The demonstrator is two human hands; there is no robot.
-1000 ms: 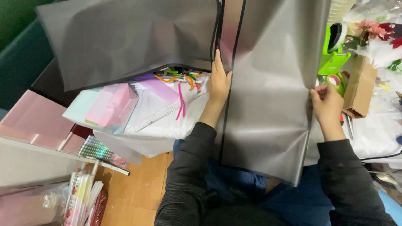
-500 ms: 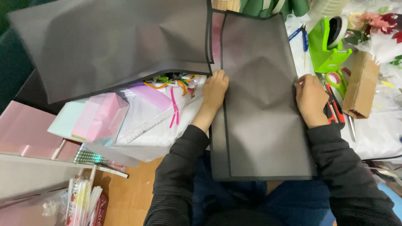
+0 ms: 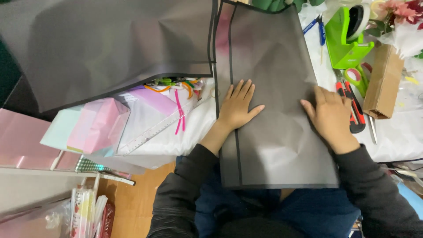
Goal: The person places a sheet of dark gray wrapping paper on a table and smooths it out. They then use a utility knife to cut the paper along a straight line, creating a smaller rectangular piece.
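Pressing flat, both hands smooth matte grey black-edged wrapping sheet.

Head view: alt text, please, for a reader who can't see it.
Left hand and right hand press flat on a grey translucent sheet with dark edging. A green tape dispenser stands at upper right.

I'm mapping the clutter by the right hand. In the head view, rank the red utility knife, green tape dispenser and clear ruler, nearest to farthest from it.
1. Red utility knife: just right of the right hand.
2. Green tape dispenser: above it, at the top right.
3. Clear ruler: far across, left of the left hand.
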